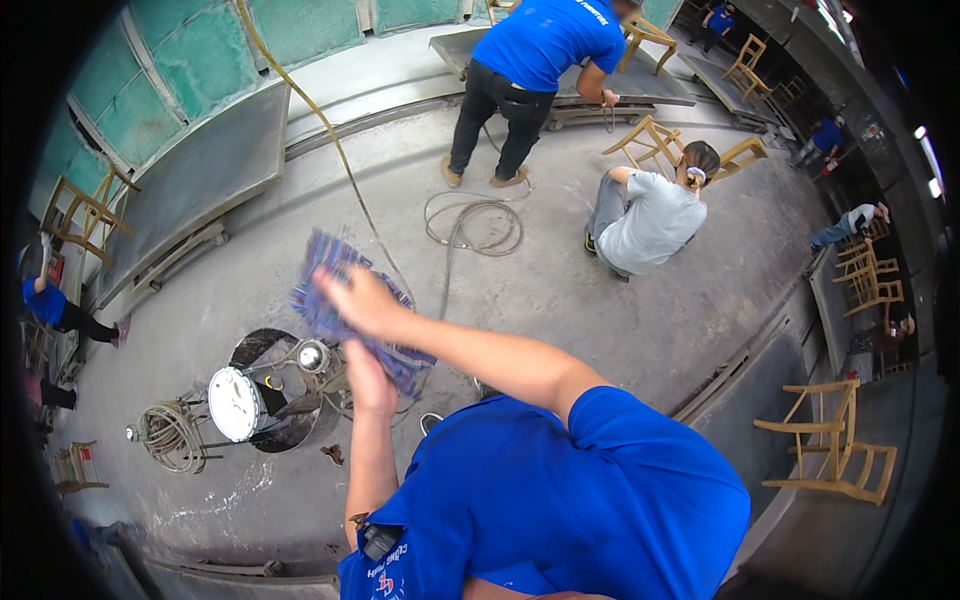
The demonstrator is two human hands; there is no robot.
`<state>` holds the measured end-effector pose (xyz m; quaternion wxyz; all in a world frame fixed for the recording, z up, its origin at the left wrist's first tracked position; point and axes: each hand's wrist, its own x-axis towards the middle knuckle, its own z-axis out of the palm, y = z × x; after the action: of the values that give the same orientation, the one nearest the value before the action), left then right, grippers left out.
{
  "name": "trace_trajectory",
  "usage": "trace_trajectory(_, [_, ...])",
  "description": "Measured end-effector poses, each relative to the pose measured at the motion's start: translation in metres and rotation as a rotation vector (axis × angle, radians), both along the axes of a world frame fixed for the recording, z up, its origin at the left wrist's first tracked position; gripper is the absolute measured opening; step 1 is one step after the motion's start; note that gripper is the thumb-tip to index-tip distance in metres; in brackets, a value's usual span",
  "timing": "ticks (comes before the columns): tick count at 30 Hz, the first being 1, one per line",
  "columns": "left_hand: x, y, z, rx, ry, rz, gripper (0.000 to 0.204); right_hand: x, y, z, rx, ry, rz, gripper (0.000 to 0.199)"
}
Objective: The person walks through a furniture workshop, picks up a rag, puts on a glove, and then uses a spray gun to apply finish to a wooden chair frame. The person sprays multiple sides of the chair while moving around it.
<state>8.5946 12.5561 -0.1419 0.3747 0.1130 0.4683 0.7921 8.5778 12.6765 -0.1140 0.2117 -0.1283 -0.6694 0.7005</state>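
Observation:
A blue and purple plaid cloth [405, 362] hangs between my two hands in front of my body. My left hand [370, 382] is under its near part, thumb upward, and seems to grip it; its other fingers are hidden behind the fabric. Across the upper part of the cloth lies my right hand [362, 302], smeared by motion, so how its fingers are bent does not show. Below and left of the hands, a round container with a white lid [235, 404] stands on the floor in a dark basin [290, 432]. Next to it is a rounded metal fitting [313, 356].
Coiled hoses lie on the floor, one left of the basin [172, 437] and one ahead [475, 228]. A person in grey [655, 222] crouches by wooden chairs; another in blue [548, 45] stands at a low platform [650, 88]. A wooden chair frame [835, 440] is at right.

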Motion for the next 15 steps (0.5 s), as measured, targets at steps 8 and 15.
trace_trajectory(8, [-0.01, -0.04, 0.067, 0.113, 0.51, 0.097, 0.076, 0.046, 0.017, 0.027, -0.916, 0.08, 0.586, 0.057])
trace_trajectory(15, [-0.024, -0.035, 0.08, -0.08, 0.711, -0.041, 0.094, 0.039, -0.012, 0.023, 0.134, -0.192, 0.719, 0.052])
